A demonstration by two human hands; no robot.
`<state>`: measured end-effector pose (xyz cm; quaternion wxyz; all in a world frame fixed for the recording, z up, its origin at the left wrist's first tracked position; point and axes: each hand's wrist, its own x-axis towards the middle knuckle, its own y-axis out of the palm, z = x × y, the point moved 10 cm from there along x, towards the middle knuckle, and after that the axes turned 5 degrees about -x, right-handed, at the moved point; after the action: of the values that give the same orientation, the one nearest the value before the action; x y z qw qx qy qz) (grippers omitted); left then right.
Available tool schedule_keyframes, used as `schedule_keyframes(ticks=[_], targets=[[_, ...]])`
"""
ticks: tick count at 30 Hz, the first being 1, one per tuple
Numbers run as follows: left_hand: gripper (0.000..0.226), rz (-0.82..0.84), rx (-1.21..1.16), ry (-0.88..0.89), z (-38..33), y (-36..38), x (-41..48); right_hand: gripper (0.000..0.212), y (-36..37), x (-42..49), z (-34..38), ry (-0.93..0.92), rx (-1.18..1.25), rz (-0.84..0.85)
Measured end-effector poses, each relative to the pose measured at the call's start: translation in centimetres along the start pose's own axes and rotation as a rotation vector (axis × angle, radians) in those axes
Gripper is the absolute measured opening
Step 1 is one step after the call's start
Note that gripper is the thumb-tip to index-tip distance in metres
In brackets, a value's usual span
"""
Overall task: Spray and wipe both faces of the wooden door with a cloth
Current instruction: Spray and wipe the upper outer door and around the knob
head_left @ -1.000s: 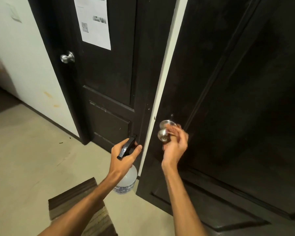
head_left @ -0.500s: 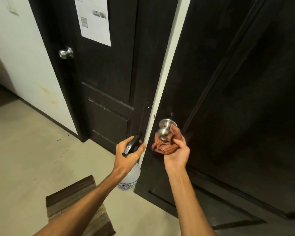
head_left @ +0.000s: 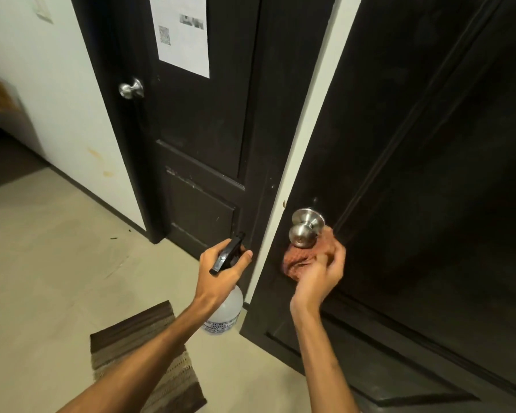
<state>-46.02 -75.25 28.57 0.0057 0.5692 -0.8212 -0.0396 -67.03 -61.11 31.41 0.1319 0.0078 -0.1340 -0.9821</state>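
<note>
A dark wooden door (head_left: 414,150) fills the right side, with a steel knob (head_left: 304,231) near its left edge. My right hand (head_left: 319,274) grips a reddish cloth (head_left: 306,254) and holds it against the door just below and behind the knob. To the left of the door's edge, my left hand (head_left: 221,269) grips a spray bottle (head_left: 225,311) by its black trigger head, and the clear body hangs below the hand. The bottle's nozzle points toward the door frame.
A second dark door (head_left: 203,138) with its own knob (head_left: 131,89) and a taped paper sheet (head_left: 181,31) stands behind, left of a white frame strip (head_left: 307,138). A striped brown mat (head_left: 149,356) lies on the beige floor. A white wall runs off to the left.
My right hand came off the knob and dropped below it, with the cloth now pressed on the door under the knob. My left hand with the bottle barely shifted.
</note>
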Motion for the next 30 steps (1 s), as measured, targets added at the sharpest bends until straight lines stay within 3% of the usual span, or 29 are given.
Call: schedule_keyframes(ticks=[3, 4, 6, 11, 13, 14, 16, 19, 23, 25, 27, 30], targets=[[0.01, 0.014, -0.006, 0.085, -0.8, 0.4, -0.1, 0.037, 6.2, -2.1, 6.8, -0.73, -0.88, 0.254], [0.01, 0.026, 0.008, 0.105, -1.2, 0.7, -0.2, 0.038, 8.9, -2.6, 6.6, -0.883, -1.193, 0.354], [0.009, 0.045, 0.011, 0.107, -1.2, 1.2, -0.4, 0.032, 11.5, -2.6, 4.4, -1.001, -1.651, 0.505], [0.007, 0.052, -0.008, 0.125, -2.2, 2.0, -0.1, 0.02, 14.2, -0.6, 4.8, -1.02, -1.825, 0.518], [0.009, 0.049, -0.024, 0.111, -1.8, 1.9, 0.0, 0.022, 15.3, -2.2, 3.2, -1.133, -1.94, 0.657], [0.009, 0.039, -0.033, 0.102, -1.6, 1.7, 0.0, 0.024, 15.4, -2.9, 2.6, -1.164, -1.933, 0.723], [0.011, 0.04, -0.036, 0.103, -1.4, 1.6, -0.1, 0.03, 13.7, -2.5, 4.0, -1.125, -1.798, 0.664], [0.012, 0.06, -0.023, 0.093, -1.7, 2.4, 0.2, 0.042, 7.0, -0.3, 7.6, -0.955, -1.406, 0.297], [0.021, 0.032, -0.013, 0.024, 0.4, 1.9, 0.2, 0.04, 1.3, 1.1, 2.4, -0.15, -0.443, 0.264], [0.023, 0.038, -0.011, 0.031, 0.8, 1.7, 0.1, 0.042, 0.6, 1.1, 1.2, 0.03, -0.22, 0.178], [0.025, 0.052, -0.007, 0.011, 0.9, 1.9, 0.2, 0.044, -0.5, 1.6, 3.6, -0.066, -0.22, 0.07], [0.013, 0.077, 0.007, 0.061, -0.7, 3.2, 0.0, 0.046, 0.2, 2.6, 9.0, -0.435, -0.316, 0.05]])
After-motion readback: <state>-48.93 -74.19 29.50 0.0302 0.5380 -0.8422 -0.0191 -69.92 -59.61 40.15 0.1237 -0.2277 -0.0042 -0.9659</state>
